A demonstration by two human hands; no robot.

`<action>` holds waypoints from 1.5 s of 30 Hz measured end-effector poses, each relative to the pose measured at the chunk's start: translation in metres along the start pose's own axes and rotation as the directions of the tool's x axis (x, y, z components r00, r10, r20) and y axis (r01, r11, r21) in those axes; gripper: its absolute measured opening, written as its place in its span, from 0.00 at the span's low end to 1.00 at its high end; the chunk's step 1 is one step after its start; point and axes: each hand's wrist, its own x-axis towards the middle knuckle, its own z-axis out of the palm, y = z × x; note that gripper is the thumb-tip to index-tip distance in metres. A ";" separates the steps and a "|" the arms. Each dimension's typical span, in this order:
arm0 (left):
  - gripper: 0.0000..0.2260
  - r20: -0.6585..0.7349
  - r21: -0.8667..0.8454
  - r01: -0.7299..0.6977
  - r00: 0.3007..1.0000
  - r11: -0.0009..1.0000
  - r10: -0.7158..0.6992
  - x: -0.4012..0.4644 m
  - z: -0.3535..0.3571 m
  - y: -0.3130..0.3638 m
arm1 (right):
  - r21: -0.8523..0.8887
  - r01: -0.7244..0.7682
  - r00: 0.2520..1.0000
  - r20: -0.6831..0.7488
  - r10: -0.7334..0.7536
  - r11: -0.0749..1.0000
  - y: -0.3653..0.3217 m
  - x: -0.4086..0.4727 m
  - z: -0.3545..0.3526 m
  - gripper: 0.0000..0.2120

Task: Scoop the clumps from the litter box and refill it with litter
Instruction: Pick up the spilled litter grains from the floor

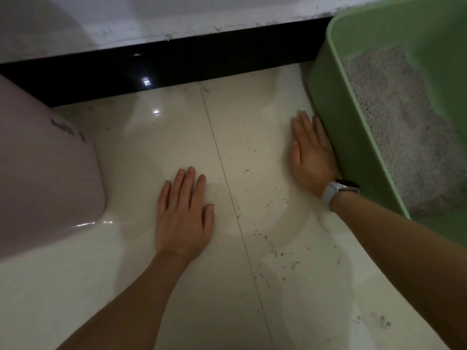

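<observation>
Tiled floor [177, 137]; litter box [353, 137] cropped, right hand [312, 157] alongside.

The pale cream tiled floor [177, 137] is glossy and smooth. The green plastic litter box [353, 137] looks matt, its grey litter [394, 117] coarse and grainy. The black skirting strip [202, 61] shines.

I am looking down at a shiny cream tile floor [177, 147] with a thin line [227, 178] running across it. Light glints on it. A glossy black baseboard [202, 61] runs along the white painted wall [151, 18].
</observation>
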 end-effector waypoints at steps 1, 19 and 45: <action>0.25 0.003 -0.001 0.002 1.000 1.000 -0.002 0.000 0.000 0.000 | 0.017 -0.030 0.999 0.019 0.030 0.999 -0.002 0.008 0.002 0.29; 0.24 0.010 -0.024 0.006 1.000 1.000 -0.006 0.000 -0.001 -0.001 | 0.050 0.249 0.953 0.165 -0.254 0.967 -0.055 0.027 0.009 0.30; 0.24 0.012 -0.028 0.005 1.000 1.000 -0.005 0.002 0.000 -0.001 | 0.085 0.467 0.867 0.152 -0.474 0.880 -0.098 0.044 0.021 0.27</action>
